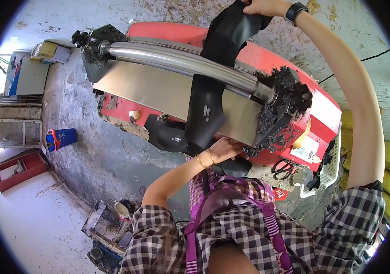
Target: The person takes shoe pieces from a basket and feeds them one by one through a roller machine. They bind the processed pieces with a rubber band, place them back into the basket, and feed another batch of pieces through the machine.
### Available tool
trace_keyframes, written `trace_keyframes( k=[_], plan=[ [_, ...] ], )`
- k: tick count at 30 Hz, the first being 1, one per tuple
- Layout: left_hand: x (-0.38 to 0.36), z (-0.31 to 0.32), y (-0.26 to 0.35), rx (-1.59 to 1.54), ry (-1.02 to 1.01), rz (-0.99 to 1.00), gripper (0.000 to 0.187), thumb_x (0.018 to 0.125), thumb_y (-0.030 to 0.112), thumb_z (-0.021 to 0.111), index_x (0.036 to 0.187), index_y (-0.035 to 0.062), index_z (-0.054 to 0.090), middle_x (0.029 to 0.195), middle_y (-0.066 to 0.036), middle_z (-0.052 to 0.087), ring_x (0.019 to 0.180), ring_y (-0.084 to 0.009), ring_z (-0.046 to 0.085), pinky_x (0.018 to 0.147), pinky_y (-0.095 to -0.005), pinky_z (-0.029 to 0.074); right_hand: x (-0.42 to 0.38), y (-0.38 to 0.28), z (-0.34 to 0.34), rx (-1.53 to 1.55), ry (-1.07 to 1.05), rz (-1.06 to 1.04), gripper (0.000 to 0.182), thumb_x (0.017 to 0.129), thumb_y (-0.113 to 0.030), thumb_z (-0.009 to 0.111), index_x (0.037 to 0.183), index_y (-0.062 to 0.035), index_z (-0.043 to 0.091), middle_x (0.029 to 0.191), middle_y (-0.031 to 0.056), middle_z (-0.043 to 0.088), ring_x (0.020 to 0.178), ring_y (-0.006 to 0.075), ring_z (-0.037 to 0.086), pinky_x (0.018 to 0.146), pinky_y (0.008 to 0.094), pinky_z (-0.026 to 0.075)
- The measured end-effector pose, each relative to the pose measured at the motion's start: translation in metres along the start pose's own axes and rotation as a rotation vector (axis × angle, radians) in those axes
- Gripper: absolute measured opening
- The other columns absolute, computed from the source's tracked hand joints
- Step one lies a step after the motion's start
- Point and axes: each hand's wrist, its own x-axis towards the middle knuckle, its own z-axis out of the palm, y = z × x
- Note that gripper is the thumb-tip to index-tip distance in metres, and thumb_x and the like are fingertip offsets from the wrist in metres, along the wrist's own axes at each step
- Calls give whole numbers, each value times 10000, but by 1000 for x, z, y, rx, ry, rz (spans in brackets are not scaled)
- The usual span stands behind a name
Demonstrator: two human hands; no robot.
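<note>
A black sheet [206,107] of leather-like material with small pale marks runs over the metal plate and under the steel roller [176,59] of a red machine [167,31]. It comes out on the far side as a raised, folded black length [231,32]. My right hand [264,6], with a watch on its wrist, grips the top of that length. At the machine's front edge is my left hand [224,150], its fingers curled beside the sheet's lower end; what they hold is hidden. More black pieces [165,134] hang over the front edge, left of that hand.
Dark shreds cover the roller's end bracket [291,91]. Cables [283,169] and a white plastic basket [331,169] are at the machine's right. On the floor to the left stand a blue bin [62,139] and a red tray [21,171]. Dirty equipment [106,228] lies at lower left.
</note>
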Motion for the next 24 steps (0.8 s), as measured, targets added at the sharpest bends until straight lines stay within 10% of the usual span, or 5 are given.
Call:
trace_keyframes(
  k=[6,13,20,24],
  plan=[
    [-18,-69,29,49,393,52,254,729,172,640,975,110,636,836,-26,608,825,-218,597,751,-339,488,15,30,-25,-301,214,44,216,681,-155,591,802,21,566,725,216,570,666,362,555,593,449,424],
    [-51,-194,59,-468,421,-545,129,796,64,656,918,38,628,772,-83,672,648,-179,656,601,-270,486,-1,-6,-9,-212,162,-143,601,763,-3,451,1357,-5,358,951,286,588,820,405,559,679,463,451],
    [-56,-208,19,-445,664,-639,90,813,16,622,897,22,590,878,-88,657,772,-188,636,699,-274,481,-10,-44,-32,-174,-174,156,589,788,28,397,1371,-18,332,883,278,587,726,388,537,624,453,425],
    [-61,-212,11,-406,634,-511,93,816,-11,603,900,18,573,926,-96,631,841,-179,607,752,-272,466,-1,3,0,-121,120,-264,314,780,-77,531,1089,-16,534,799,204,590,716,336,546,632,425,431]
  ],
)
